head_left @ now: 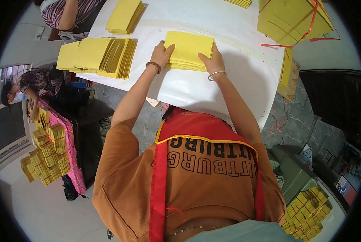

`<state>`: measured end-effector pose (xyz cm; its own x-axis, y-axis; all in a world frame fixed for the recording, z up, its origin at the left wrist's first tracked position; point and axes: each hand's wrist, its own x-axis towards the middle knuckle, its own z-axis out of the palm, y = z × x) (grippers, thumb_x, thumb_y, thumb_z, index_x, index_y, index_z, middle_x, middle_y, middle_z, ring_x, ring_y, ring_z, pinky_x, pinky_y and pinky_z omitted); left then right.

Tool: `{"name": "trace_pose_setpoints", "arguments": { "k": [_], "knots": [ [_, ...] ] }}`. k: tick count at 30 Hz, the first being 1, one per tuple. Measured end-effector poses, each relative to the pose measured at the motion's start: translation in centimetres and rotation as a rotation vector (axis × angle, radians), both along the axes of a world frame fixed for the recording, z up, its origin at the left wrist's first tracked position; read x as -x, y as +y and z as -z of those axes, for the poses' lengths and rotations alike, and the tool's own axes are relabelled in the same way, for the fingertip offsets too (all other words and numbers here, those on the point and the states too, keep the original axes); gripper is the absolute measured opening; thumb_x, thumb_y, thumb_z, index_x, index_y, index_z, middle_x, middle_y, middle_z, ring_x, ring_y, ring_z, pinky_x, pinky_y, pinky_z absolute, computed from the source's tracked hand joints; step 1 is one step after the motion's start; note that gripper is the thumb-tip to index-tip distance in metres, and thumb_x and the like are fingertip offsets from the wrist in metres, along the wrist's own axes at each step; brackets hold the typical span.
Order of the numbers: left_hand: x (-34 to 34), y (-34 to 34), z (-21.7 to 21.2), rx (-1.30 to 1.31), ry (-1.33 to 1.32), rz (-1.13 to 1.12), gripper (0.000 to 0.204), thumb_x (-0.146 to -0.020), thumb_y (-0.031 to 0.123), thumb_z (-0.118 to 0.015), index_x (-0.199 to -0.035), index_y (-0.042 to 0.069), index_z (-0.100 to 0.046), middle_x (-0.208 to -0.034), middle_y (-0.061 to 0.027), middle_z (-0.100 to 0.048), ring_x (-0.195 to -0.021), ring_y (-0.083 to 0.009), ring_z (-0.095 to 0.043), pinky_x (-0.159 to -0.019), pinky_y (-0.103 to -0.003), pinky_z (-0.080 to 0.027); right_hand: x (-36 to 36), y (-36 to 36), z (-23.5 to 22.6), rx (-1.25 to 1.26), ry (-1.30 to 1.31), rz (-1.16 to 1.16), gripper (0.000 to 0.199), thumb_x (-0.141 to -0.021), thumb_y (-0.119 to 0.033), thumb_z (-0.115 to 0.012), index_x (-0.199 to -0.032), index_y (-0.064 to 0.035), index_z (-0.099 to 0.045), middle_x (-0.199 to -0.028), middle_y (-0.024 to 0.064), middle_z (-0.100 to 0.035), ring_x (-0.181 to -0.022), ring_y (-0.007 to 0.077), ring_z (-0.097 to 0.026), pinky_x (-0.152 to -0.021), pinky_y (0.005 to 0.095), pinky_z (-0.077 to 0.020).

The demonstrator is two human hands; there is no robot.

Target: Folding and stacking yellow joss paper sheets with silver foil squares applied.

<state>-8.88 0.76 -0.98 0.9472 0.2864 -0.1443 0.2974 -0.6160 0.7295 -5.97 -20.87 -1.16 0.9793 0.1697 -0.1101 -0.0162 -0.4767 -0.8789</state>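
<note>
**Hands squaring a yellow paper stack**

Left hand (pixel 161 51) is pressing flat against the left edge of the yellow paper stack (pixel 189 48), fingers extended and thumb lying on top; a beaded bracelet (pixel 153 66) is circling the wrist. Right hand (pixel 213 60) is bracing the stack's right near corner, fingers spread over the top sheet, a thin bangle (pixel 217 73) sitting at the wrist. Neither hand is closing into a fist; both are clamping the stack between the palms. The stack is lying on the white table (pixel 233 80), near its middle, close to the person.

Handling note: even inward pressure from both sides, sheets kept flat on the tabletop, looks best for keeping the edges flush.

Surroundings: fanned yellow sheets (pixel 99 54) are lying to the left, another pile (pixel 124 17) beyond, a red-tied bundle (pixel 293 20) at far right. A seated co-worker (pixel 31 82) is working beside stacked bundles (pixel 47 155) at far left.
</note>
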Motion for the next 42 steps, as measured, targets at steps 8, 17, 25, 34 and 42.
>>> {"name": "trace_pose_setpoints", "arguments": {
  "k": [8,17,25,34,42],
  "knots": [
    [-2.7,0.3,0.3,0.602,0.225,-0.207,0.063,-0.073,0.039,-0.067,-0.111,-0.009,-0.050,-0.096,-0.0190,-0.061,-0.085,-0.0248,-0.061,-0.074,-0.032,-0.048,-1.0,-1.0,-1.8,-0.026,0.035,0.014,0.048,-0.071,-0.024,-0.067,-0.111,-0.0035,-0.051,-0.105,0.0136,-0.058,-0.098,0.0300,-0.055,-0.084,0.0365,-0.0432],
    [-1.3,-2.8,-4.0,0.885,0.131,-0.129,0.047,-0.076,0.026,-0.066,-0.109,-0.003,-0.047,-0.097,-0.0129,-0.059,-0.083,-0.0213,-0.060,-0.070,-0.032,-0.051,-1.8,-2.2,3.5,-0.554,0.104,0.027,0.054,-0.069,-0.012,-0.071,-0.116,-0.0012,-0.048,-0.105,0.0104,-0.056,-0.094,0.0199,-0.056,-0.081,0.0316,-0.0454],
    [0.4,-3.7,-2.9,0.962,-0.079,-0.141,0.061,-0.073,0.009,-0.069,-0.118,0.001,-0.029,-0.103,-0.0182,-0.055,-0.091,-0.0243,-0.059,-0.072,-0.035,-0.053,0.9,-4.6,-3.8,-0.540,0.266,-0.048,0.089,-0.072,-0.004,-0.068,-0.139,-0.0035,-0.009,-0.134,0.0120,-0.034,-0.120,0.0214,-0.037,-0.092,0.0335,-0.0408],
    [1.6,-7.6,-4.7,0.781,-0.294,0.441,0.117,-0.065,0.010,-0.076,-0.139,0.011,0.015,-0.131,-0.0219,-0.037,-0.117,-0.0303,-0.043,-0.096,-0.039,-0.037,1.8,-11.2,-5.2,-0.693,0.099,-0.155,0.116,-0.057,-0.011,-0.081,-0.142,-0.0141,-0.002,-0.132,0.0149,-0.034,-0.122,0.0266,-0.036,-0.098,0.0369,-0.0352],
    [1.6,-6.8,2.3,-0.030,-0.211,0.716,0.118,-0.057,0.033,-0.080,-0.139,-0.001,-0.003,-0.138,-0.0162,-0.035,-0.128,-0.0288,-0.031,-0.101,-0.042,-0.019,4.3,-12.9,1.6,-0.189,-0.252,-0.196,0.110,-0.052,-0.021,-0.085,-0.138,-0.0053,-0.019,-0.144,0.0176,-0.015,-0.132,0.0295,-0.019,-0.107,0.0383,-0.0207]
  ]
}}
